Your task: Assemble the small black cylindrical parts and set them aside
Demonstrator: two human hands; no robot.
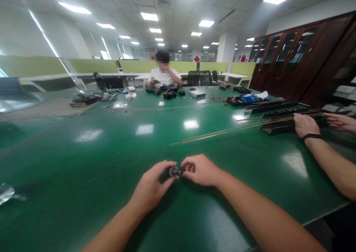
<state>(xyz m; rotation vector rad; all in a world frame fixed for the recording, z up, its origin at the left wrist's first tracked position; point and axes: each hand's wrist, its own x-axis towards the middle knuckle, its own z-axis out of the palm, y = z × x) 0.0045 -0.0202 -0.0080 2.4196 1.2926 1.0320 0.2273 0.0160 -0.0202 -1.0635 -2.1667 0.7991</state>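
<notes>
Low in the head view, my left hand [151, 187] and my right hand [200, 169] meet over the green table [105, 159]. Between them is a small dark cylindrical part [174, 171] with a metal tip. My left hand's fingers curl round its body. My right hand pinches its tip end with thumb and forefinger. Both hands hover just above the tabletop near the front edge.
Long thin brass rods [222, 131] lie ahead to the right. A co-worker's hands [306, 125] with a black wristband rest on black rails [280, 125] at right. Another person [164, 74] sits at the far end among tools and boxes. Dark cabinets [300, 52] line the right wall.
</notes>
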